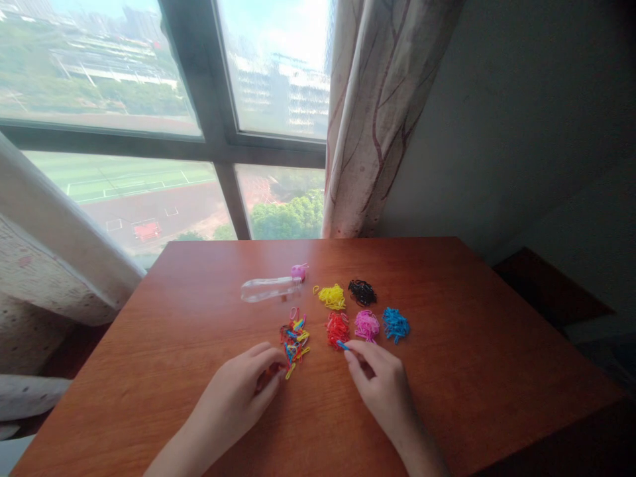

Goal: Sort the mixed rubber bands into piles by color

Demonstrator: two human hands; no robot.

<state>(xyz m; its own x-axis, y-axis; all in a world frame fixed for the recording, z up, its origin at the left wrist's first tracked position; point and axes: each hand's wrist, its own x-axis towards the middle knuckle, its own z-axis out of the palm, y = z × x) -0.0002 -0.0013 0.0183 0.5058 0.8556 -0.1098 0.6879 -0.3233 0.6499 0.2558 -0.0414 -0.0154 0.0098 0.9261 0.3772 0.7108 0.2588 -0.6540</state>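
A small blue rubber band (pixel 342 345) is pinched between the thumb and forefinger of my right hand (pixel 380 374), just in front of a pile of red rubber bands (pixel 338 328). My left hand (pixel 248 381) rests at the near left edge of a mixed pile of coloured rubber bands (pixel 297 336). Its fingers are curled, with thumb and fingertips close together; whatever lies between them is too small to make out. Pink rubber bands (pixel 366 324) and blue rubber bands (pixel 396 324) lie in separate piles right of the red ones.
Behind these lie piles of yellow rubber bands (pixel 332 297) and black rubber bands (pixel 362 292). A clear plastic bottle (pixel 268 289) lies on its side, a pink cap (pixel 299 271) beyond its mouth. The wooden table (pixel 149 371) meets a window and curtain (pixel 382 119) at the back.
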